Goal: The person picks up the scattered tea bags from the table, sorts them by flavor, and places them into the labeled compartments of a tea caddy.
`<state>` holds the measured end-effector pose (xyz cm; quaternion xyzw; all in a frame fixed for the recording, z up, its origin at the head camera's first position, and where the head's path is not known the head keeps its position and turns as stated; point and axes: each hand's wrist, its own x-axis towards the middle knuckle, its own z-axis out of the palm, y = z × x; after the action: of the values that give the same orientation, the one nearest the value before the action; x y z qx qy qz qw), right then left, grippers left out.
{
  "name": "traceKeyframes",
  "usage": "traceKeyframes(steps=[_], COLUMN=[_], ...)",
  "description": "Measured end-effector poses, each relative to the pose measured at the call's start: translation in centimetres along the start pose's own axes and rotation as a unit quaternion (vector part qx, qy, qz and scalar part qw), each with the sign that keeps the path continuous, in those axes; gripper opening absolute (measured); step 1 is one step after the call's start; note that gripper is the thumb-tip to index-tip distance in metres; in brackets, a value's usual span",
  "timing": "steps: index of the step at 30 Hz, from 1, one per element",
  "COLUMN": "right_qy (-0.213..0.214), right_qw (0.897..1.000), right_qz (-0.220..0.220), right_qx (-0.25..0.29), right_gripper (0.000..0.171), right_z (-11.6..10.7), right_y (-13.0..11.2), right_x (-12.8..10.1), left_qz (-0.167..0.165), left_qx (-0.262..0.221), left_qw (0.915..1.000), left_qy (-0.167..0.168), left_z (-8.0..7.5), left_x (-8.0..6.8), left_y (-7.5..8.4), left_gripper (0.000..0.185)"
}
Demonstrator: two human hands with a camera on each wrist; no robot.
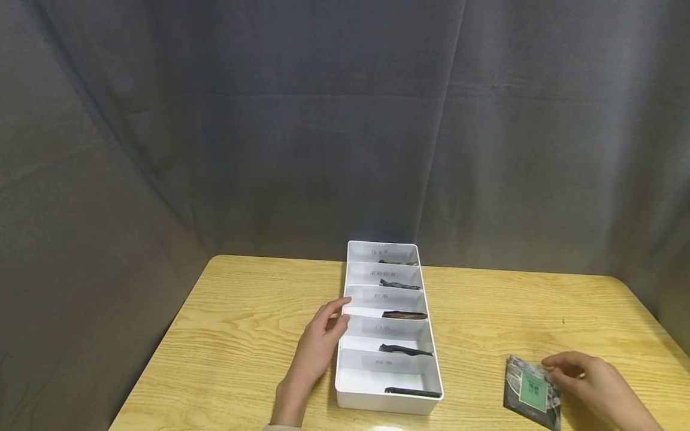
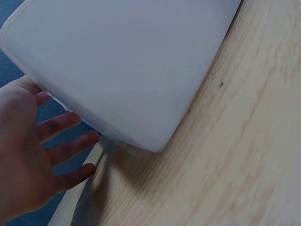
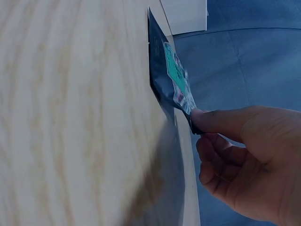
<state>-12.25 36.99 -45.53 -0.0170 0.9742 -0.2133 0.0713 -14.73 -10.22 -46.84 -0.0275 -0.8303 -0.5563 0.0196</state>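
Near the table's right front, my right hand pinches a flat tea packet by its edge. The packet is dark with a green label; in the right wrist view the thumb and index finger meet on the corner of the packet. My left hand rests at the left side of a long white divided box, fingertips touching its rim. In the left wrist view, the fingers of the left hand are spread and fairly straight beside the box wall.
Five labelled compartments run the box's length, each with a dark packet, such as the nearest packet, at its right side. The wooden table carries the box. A grey curtain hangs behind the table and on its sides.
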Motion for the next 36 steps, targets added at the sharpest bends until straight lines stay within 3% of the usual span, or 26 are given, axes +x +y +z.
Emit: traceKeyframes(steps=[7, 16, 20, 24, 29, 36], right_qy=[0.075, 0.161, 0.201, 0.242, 0.258, 0.257], right_qw=[0.996, 0.983, 0.971, 0.952, 0.937, 0.927], right_qz=[-0.038, -0.087, -0.126, -0.185, -0.228, -0.263], right_qx=[0.001, 0.011, 0.019, 0.038, 0.058, 0.069], right_gripper=[0.004, 0.004, 0.01, 0.018, 0.029, 0.037], right_z=[-0.3, -1.2, -1.7, -2.2, -2.5, -2.7], right_y=[-0.8, -4.2, -6.3, -8.2, -10.4, -13.6], right_x=[-0.5, -1.6, -1.8, -1.7, -1.7, -1.4], left_qz=[0.005, -0.003, -0.001, 0.003, -0.001, -0.005], left_qx=[0.003, -0.002, 0.0, 0.001, 0.0, -0.002], left_qw=[1.0, 1.0, 1.0, 1.0, 1.0, 1.0], left_qy=[-0.001, -0.003, -0.003, -0.001, -0.002, 0.0], left_z=[0.0, 0.0, 0.0, 0.0, 0.0, 0.1], left_x=[0.1, 0.0, 0.0, 0.1, 0.0, 0.1], left_y=[-0.1, 0.0, 0.0, 0.0, 0.0, 0.1], left_gripper=[0.035, 0.036, 0.035, 0.035, 0.036, 0.035])
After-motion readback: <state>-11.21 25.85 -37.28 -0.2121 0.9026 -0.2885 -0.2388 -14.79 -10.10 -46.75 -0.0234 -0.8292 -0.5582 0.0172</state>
